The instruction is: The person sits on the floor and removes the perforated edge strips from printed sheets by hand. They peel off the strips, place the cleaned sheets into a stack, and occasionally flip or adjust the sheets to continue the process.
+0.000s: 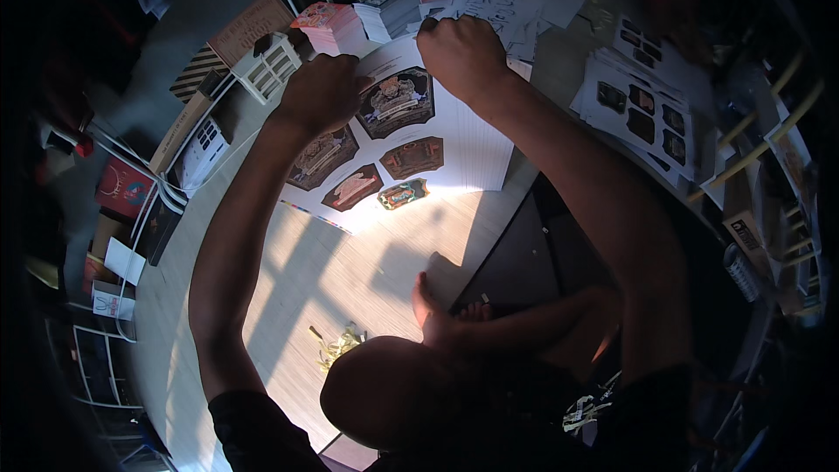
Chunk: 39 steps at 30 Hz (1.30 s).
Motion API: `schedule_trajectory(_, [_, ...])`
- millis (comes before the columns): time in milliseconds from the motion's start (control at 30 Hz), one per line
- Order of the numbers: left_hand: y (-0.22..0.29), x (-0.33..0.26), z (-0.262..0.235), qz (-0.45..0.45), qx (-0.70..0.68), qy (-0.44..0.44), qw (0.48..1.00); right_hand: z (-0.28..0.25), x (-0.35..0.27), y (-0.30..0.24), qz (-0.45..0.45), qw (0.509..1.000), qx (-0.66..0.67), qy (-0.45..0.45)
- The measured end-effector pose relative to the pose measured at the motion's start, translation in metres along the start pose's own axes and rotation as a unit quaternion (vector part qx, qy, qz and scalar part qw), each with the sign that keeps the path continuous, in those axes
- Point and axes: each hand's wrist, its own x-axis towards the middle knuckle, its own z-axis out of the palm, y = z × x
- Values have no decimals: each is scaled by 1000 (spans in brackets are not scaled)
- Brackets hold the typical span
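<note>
A white printed sheet (398, 150), bearing dark ornate label shapes, is in front of me. Its lower left corner sticks out over the floor, and it rests against a thick stack of white sheets (486, 144). My left hand (322, 92) is closed at the sheet's upper left edge, with the fingertips partly hidden behind the knuckles. At the top edge, my right hand (461, 54) is curled closed, its fingers tucked down out of sight. Below the sheet, a bare foot (437, 319) and a bent knee (376, 393) show.
Thick piles of printed cards (330, 28) stand beyond the hands. Loose cut papers (502, 13) lie farther back. More printed sheets (634, 109) spread out at right. A white plastic rack (266, 68) and a cardboard box (251, 28) stand left. Yellowish paper scraps (339, 345) litter the wood-patterned floor (288, 297).
</note>
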Motion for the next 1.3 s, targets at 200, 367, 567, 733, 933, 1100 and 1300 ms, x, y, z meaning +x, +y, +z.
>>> schedule_trajectory(200, [-30,19,-2,83,-74,-13,994,-1,-3,38,-29,999,31,25])
schedule_trajectory(367, [-20,17,-10,133,22,-59,989,-4,6,20,15,997,67,-30])
schedule_trajectory(567, [13,6,-8,-48,-32,-32,998,-15,-5,-8,70,996,0,-49])
schedule_trajectory(733, [-23,13,-9,75,-93,-115,986,-25,-5,17,20,986,136,-97])
schedule_trajectory(933, [-28,11,8,75,-73,-38,994,0,-18,-13,26,998,-27,41])
schedule_trajectory(1100, [3,10,7,-42,-30,-74,996,4,-13,-30,79,996,-22,39])
schedule_trajectory(1300, [-34,7,-12,59,-161,-134,976,-17,-9,28,-4,984,159,-75])
